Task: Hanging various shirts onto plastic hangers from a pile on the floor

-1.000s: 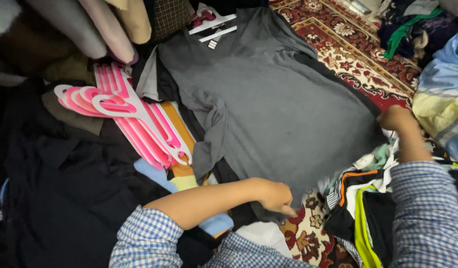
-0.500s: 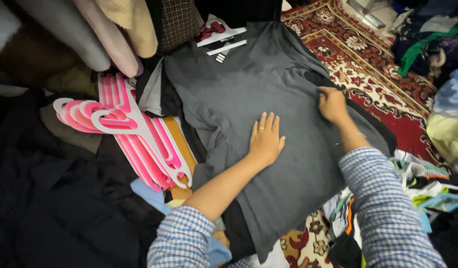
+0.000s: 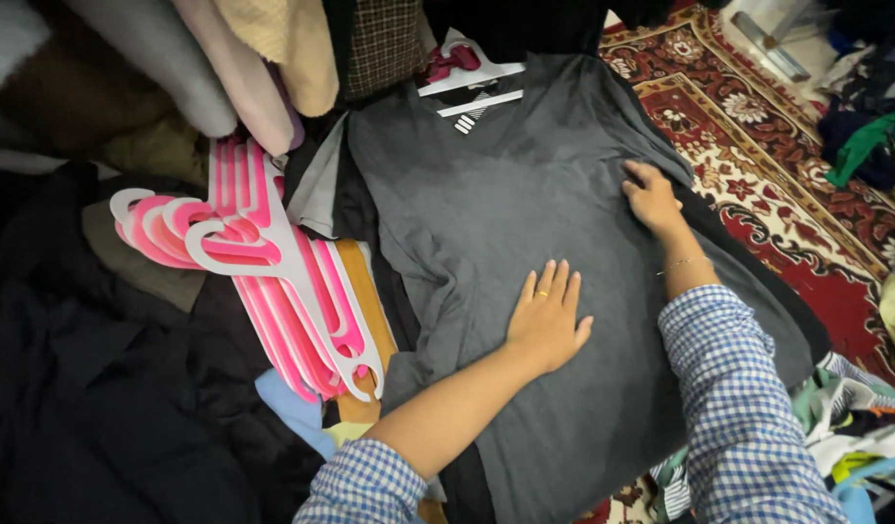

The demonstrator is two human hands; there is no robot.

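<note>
We saw a dark grey knit T-shirt spread flat and face up in the middle of the view, its neck toward the top and its hem running down to the bottom edge. It lay over a darker garment, and its right side reached onto a red patterned carpet.

Our left hand lay flat on the shirt's middle, palm down, fingers straight and slightly spread, with a ring on one finger; it gripped nothing. Our right hand rested higher up, near the shirt's right sleeve edge, fingers bent down onto the cloth. We could not tell whether it pinched the fabric or only pressed it. Both forearms came out of rolled blue-and-white checked sleeves.

At the neck of the shirt lay a white plastic hanger, partly under the collar. To the left of the shirt, just beside it, a bundle of pink and white plastic hangers lay stacked on a heap of dark clothes. Folded pale and beige garments hung over the top left. At the lower right, touching the shirt's edge, was a pile of striped, mixed-coloured clothes.
</note>
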